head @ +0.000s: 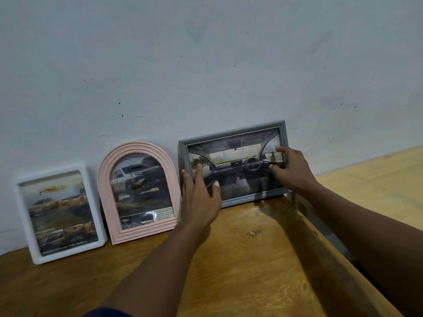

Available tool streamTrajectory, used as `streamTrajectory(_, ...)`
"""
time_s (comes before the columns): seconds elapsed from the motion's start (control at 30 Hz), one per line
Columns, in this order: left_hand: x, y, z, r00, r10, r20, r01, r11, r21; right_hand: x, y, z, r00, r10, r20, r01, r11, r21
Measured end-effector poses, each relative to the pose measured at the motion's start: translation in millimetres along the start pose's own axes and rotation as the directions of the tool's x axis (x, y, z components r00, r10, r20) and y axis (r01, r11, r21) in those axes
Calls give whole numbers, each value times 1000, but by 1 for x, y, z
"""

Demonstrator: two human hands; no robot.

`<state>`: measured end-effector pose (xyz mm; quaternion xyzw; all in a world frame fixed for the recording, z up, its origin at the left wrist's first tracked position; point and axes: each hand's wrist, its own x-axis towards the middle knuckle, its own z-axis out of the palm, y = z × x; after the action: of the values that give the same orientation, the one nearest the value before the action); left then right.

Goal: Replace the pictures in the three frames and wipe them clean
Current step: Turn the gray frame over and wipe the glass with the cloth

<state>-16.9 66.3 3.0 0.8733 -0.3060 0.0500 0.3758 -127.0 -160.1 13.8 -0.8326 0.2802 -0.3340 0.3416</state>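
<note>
Forearms enter from 6 o'clock over the glossy brown wooden table (251, 259). Left hand (199, 197) and right hand (293, 170), well apart, rest spread fingers on the grey rectangular picture frame (238, 172). It leans on the pale wall (206, 65) at 1 o'clock, spanning both hands. Neither hand grips it. Risk: the base stands near the table's 3 o'clock edge, so an uneven push could slide it off.

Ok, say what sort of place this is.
Likely a plain room, perhaps a home: a worn wooden table against a scuffed pale wall, with white frame, pink arched frame and grey frame propped there.
</note>
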Motion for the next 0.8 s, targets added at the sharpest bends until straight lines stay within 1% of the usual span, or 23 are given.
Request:
streamTrajectory(0.13, 0, 6, 3, 1000, -25, 13, 25, 999, 41, 7, -1, 9, 1000, -9, 12, 8, 999, 34)
streamTrajectory(0.27, 0, 7, 6, 999, -43, 19, 42, 998, 53, 8, 2, 13, 999, -20, 35, 19, 1000, 10)
streamTrajectory(0.53, -6, 5, 7, 1000, 8, 3, -8, 991, 132, 1, -1, 8, 998, -16, 54, 16, 1000, -8)
streamTrajectory(0.7, -13, 1, -11, 1000, 4, -7, -3, 991, 134, -18, -21, 2, 999, -32, 38, 32, 999, 10)
streamTrajectory(0.8, -22, 0, -34, 999, 13, -40, -8, 994, 111, -35, -49, 3, 996, -67, 58, 66, 997, 31)
